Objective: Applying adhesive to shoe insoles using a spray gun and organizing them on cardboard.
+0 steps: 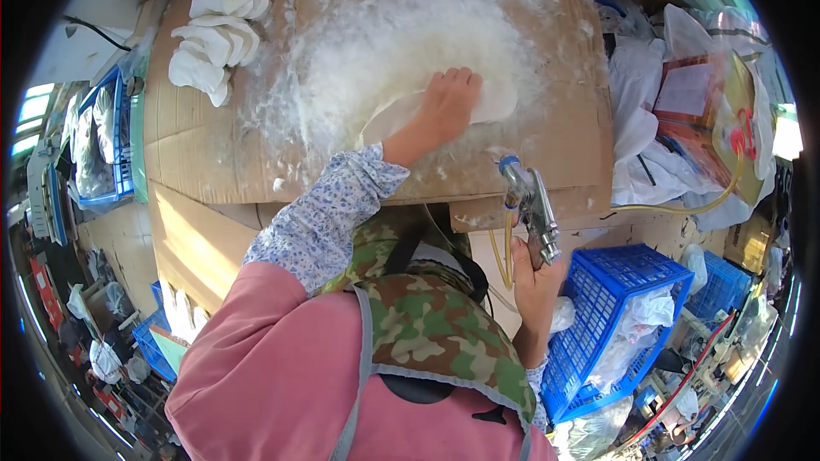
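Observation:
On the cardboard work surface (205, 149), coated with white fibrous residue, lies a pale, long, sole-shaped piece (498, 102). My left hand (448, 107) rests across its middle with fingers curled over it; the fingertips and part of the piece are hidden beneath. My right hand (536, 282) grips the handle of a metal spray gun (534, 213) with a blue-ringed cup end. The gun is near the front edge of the cardboard, apart from the piece, and a yellowish hose hangs from it. Overlapping piles of similar white sole-shaped pieces (218, 43) sit at the far left.
Right of the surface are white plastic bags (636, 94) and an orange-framed board (688, 90). A yellow hose (675, 209) runs along there. Blue plastic crates (589, 316) stand at my right, and another blue crate (115, 141) is at the left.

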`<state>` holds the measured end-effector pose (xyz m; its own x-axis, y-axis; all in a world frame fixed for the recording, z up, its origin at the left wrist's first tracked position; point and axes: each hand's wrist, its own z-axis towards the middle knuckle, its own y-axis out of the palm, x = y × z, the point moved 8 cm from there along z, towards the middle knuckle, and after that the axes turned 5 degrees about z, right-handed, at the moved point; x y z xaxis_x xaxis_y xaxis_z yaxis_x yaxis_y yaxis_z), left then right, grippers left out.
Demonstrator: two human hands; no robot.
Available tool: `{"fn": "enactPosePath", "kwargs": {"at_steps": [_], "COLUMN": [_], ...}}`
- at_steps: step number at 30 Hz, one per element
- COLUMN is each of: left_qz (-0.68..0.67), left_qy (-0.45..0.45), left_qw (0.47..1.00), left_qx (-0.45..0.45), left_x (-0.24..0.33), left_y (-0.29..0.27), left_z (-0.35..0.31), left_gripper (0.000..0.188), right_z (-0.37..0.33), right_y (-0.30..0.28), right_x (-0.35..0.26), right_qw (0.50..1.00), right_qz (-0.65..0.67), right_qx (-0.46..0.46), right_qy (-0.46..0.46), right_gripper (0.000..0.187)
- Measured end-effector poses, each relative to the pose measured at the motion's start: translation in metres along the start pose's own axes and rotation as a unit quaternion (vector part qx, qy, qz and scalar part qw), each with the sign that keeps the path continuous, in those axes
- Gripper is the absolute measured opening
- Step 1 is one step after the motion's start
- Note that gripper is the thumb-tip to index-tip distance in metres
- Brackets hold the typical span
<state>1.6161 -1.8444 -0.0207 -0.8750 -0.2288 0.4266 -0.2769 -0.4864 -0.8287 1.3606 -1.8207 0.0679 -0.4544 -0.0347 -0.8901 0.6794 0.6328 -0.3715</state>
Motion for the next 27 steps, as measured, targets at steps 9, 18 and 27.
{"fn": "enactPosePath", "kwargs": {"at_steps": [9, 18, 27], "left_qz": [-0.067, -0.142, -0.128], "left_qy": [-0.374, -0.429, -0.378], "left_qw": [0.925, 0.892, 0.917], "left_qx": [0.01, -0.012, 0.027], "left_x": [-0.143, -0.122, -0.09], "left_y": [-0.103, -0.107, -0.082], "left_z": [-0.099, -0.185, -0.163], "left_gripper": [0.01, 0.022, 0.024], "right_z": [0.009, 0.019, 0.019], "right_y": [0.008, 0.054, 0.091], "right_x": [-0.002, -0.022, -0.04], "right_qw": [0.999, 0.99, 0.979], "right_qz": [0.019, -0.035, -0.072], "right_qx": [-0.026, -0.136, -0.188], "right_qy": [-0.006, 0.001, -0.016], "right_gripper": [0.019, 0.031, 0.033]}}
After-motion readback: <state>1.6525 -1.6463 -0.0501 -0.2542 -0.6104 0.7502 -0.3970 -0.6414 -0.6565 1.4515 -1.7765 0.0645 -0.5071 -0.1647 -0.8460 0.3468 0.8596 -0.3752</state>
